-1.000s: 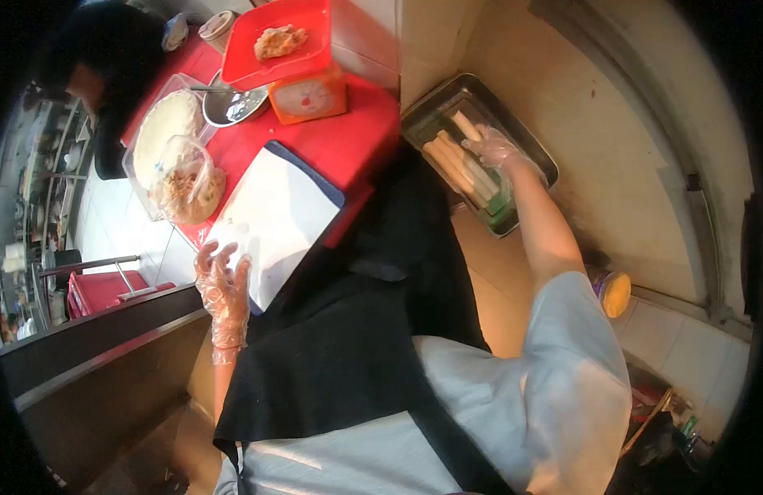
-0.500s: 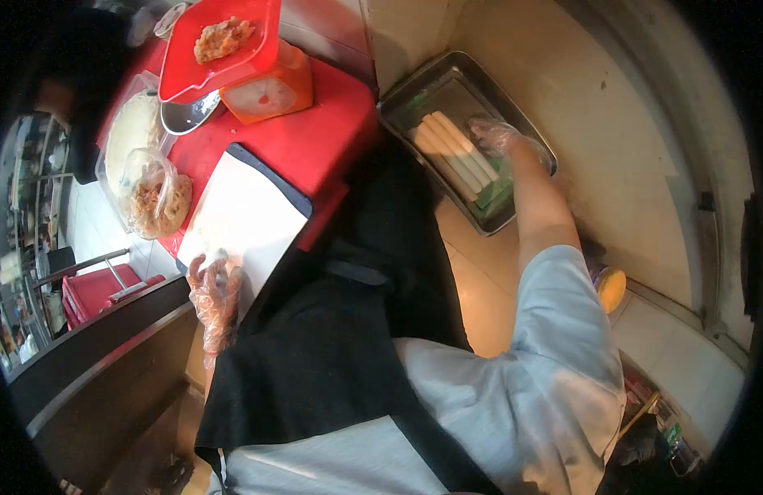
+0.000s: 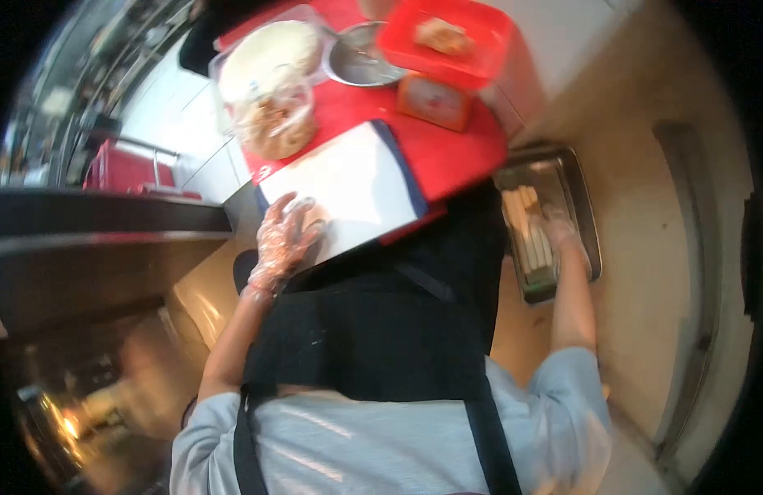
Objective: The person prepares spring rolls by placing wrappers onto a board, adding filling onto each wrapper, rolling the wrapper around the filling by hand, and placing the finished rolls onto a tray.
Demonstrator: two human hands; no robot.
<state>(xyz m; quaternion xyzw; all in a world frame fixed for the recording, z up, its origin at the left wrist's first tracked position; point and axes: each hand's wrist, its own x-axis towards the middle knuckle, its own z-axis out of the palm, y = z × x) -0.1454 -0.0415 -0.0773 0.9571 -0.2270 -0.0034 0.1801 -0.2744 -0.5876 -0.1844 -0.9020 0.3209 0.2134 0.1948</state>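
Change on my feed: roll from right hand now lies among pale rolls; its placing looks done. Rolls smooth, slim, side by side near left edge of shiny metal tray. Right fingers beside them, can't tell if closed. Left hand, crinkly glove, fingers apart at near-left edge of flat white board.

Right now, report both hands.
Left hand: open, fingers spread at the white board, nothing visibly held.
Right hand: at the pale rolls in the metal tray; grip cannot be told.
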